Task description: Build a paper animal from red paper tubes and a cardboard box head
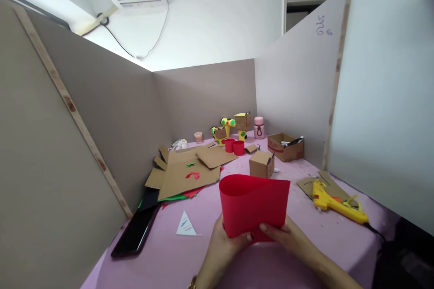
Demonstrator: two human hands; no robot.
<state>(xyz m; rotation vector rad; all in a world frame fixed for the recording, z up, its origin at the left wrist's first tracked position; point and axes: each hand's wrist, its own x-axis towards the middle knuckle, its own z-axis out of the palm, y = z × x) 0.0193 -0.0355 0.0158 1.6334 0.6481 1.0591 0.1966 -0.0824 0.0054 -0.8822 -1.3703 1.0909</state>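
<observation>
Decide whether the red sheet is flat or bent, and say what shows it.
Bent: the red sheet stands curved, top edge wavy, its bottom pinched between left hand and right hand.

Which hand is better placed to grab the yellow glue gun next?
Probably the right hand: the glue gun lies on that side, nearer it. The left hand sits beyond the red sheet that both hands hold.

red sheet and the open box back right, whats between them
In the head view, a small closed cardboard box stands between the red sheet and the open box.
</observation>
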